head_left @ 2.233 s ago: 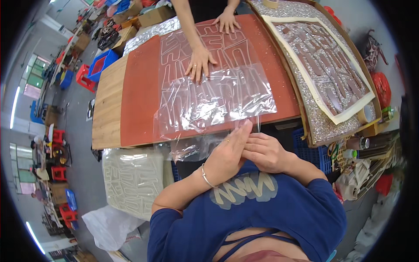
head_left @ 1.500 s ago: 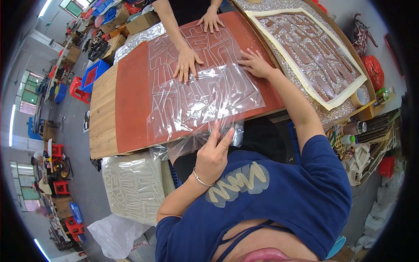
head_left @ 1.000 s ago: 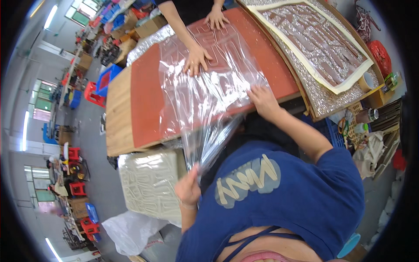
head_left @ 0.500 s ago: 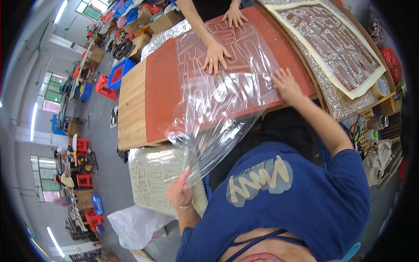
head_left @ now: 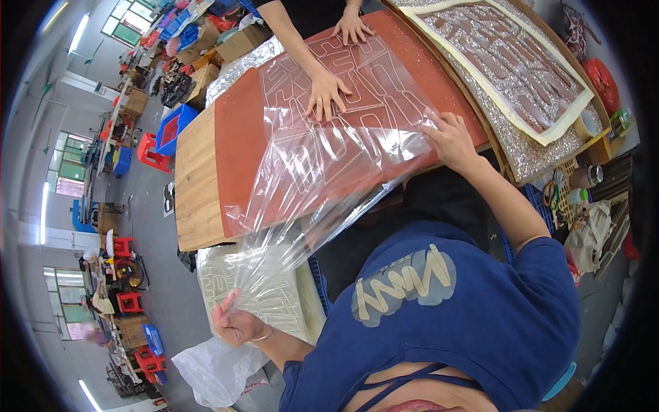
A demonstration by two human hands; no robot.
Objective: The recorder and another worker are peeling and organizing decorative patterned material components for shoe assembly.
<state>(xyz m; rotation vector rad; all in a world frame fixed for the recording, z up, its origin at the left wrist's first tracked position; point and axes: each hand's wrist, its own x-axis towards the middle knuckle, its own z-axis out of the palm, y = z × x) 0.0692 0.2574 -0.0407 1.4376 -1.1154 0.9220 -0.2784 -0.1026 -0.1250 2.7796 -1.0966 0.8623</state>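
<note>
A clear plastic film (head_left: 329,154) lies over a sheet with cut-out outlines (head_left: 353,82) on the red work mat (head_left: 240,141). My left hand (head_left: 237,324), low and to the left off the table's edge, pinches the gathered corner of the film and draws it taut. At the right edge of the sheet my right hand (head_left: 449,141) has its fingers curled on the film's other corner. Across the table another person's hand (head_left: 326,93) presses flat on the sheet, and that person's second hand (head_left: 352,27) rests near the far edge.
On the right stands a glittery board (head_left: 528,147) with a cream-framed cut-out sheet (head_left: 549,136). Below my left hand's side lie a stack of patterned sheets (head_left: 274,302) and a white plastic bag (head_left: 213,367). Scissors (head_left: 551,192) hang at the right; red stools (head_left: 152,152) stand left.
My left hand has moved left and down, stretching the film out wider and flatter. My right hand has closed its fingers at the film's edge. The other person's hands stay pressed on the sheet.
</note>
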